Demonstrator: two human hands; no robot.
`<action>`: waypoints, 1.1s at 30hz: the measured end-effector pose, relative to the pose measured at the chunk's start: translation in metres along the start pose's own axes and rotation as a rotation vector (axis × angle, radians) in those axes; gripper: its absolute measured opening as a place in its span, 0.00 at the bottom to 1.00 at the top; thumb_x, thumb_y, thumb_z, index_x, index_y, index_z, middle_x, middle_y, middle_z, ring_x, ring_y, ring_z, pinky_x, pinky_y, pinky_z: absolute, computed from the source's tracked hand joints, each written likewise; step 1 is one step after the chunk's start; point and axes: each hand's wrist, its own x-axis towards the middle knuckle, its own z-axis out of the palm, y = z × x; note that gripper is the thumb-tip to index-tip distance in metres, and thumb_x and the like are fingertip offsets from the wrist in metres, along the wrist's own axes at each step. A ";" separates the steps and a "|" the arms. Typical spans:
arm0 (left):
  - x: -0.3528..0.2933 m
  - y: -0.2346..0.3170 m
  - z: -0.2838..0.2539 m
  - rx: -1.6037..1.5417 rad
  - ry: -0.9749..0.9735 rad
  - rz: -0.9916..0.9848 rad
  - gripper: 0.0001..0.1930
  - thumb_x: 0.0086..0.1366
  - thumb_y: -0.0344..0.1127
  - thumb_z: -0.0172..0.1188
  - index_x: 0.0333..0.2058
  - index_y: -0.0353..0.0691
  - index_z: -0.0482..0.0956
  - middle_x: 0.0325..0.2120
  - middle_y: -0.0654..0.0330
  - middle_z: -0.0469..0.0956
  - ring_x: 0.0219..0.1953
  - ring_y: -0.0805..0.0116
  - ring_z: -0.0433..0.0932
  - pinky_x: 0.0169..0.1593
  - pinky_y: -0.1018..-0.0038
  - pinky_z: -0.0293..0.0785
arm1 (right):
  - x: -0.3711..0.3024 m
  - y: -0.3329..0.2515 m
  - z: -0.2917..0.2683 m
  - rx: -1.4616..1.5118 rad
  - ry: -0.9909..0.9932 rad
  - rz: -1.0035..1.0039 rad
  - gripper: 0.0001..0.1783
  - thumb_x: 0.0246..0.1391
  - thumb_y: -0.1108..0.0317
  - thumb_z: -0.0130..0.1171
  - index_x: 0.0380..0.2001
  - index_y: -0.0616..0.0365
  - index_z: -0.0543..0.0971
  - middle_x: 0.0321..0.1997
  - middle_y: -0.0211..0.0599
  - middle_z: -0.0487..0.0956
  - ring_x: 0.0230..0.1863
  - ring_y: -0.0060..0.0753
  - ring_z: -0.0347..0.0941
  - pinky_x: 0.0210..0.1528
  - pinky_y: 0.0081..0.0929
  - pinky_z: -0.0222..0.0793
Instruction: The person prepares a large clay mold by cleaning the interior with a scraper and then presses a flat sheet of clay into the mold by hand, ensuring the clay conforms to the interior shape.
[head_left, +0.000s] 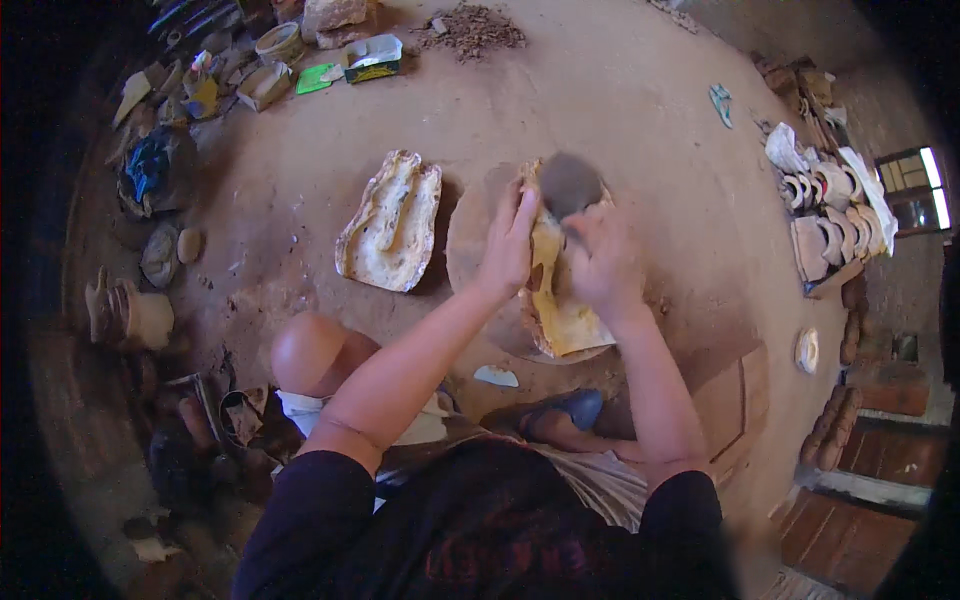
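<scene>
A cream, yellow-stained mould half (pixel 577 332), hollow inside with a rough brown rim, lies on a round, clay-coloured disc (pixel 470 235) in front of me. My left hand (pixel 510 245) grips its left rim, fingers stretched along the edge. Over the right side of the hollow, my right hand (pixel 605 260) is closed and slightly blurred. A dark grey lump of clay (pixel 572 183) sticks out beyond its fingers at the mould's far end. Left of the disc, a second mould half (pixel 390 225) lies hollow side up on the ground, showing a long ridged shape inside.
A pale shard (pixel 496 376) lies close to my foot (pixel 570 415). Curved mould pieces (pixel 835 230) are stacked at the right. Boxes (pixel 372 58), a green packet (pixel 315 79) and a basket (pixel 279 43) stand far left, near a heap of brown crumbs (pixel 470 32).
</scene>
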 end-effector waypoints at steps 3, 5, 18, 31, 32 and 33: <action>-0.010 0.017 0.018 -0.306 0.006 -0.143 0.32 0.79 0.57 0.54 0.65 0.31 0.72 0.55 0.47 0.81 0.56 0.55 0.81 0.64 0.59 0.75 | -0.024 -0.021 -0.007 0.207 0.026 -0.127 0.30 0.54 0.69 0.72 0.61 0.44 0.79 0.56 0.41 0.82 0.56 0.56 0.80 0.55 0.50 0.78; -0.018 0.020 0.019 -0.490 -0.015 -0.246 0.30 0.79 0.56 0.54 0.62 0.32 0.75 0.53 0.50 0.82 0.53 0.60 0.83 0.61 0.60 0.78 | -0.027 -0.047 -0.014 0.168 0.117 0.079 0.38 0.51 0.73 0.73 0.66 0.47 0.74 0.61 0.43 0.79 0.61 0.51 0.78 0.63 0.45 0.74; -0.016 -0.057 -0.008 0.576 0.108 0.103 0.31 0.81 0.56 0.46 0.61 0.29 0.74 0.55 0.37 0.72 0.62 0.39 0.68 0.68 0.49 0.62 | -0.022 -0.021 -0.009 0.879 0.318 0.661 0.29 0.61 0.62 0.74 0.57 0.68 0.77 0.55 0.49 0.84 0.55 0.44 0.81 0.60 0.38 0.75; -0.038 -0.105 -0.016 0.828 0.006 0.187 0.24 0.80 0.45 0.50 0.68 0.40 0.71 0.63 0.47 0.76 0.69 0.44 0.68 0.69 0.45 0.60 | -0.018 0.010 0.029 -0.007 0.325 0.456 0.24 0.66 0.52 0.64 0.61 0.48 0.78 0.60 0.50 0.78 0.57 0.59 0.80 0.55 0.55 0.78; -0.037 -0.103 -0.014 0.793 0.004 0.210 0.24 0.80 0.45 0.50 0.68 0.40 0.71 0.62 0.47 0.76 0.69 0.45 0.68 0.70 0.46 0.59 | -0.035 0.011 0.032 -0.010 0.322 0.460 0.24 0.66 0.52 0.64 0.61 0.48 0.78 0.60 0.50 0.78 0.57 0.59 0.80 0.55 0.55 0.78; -0.037 -0.102 -0.013 0.791 -0.001 0.207 0.24 0.80 0.45 0.50 0.68 0.40 0.71 0.62 0.47 0.76 0.69 0.45 0.68 0.70 0.46 0.59 | -0.047 0.004 0.029 -0.091 0.062 0.394 0.25 0.66 0.52 0.64 0.61 0.50 0.77 0.57 0.51 0.78 0.52 0.61 0.81 0.50 0.55 0.80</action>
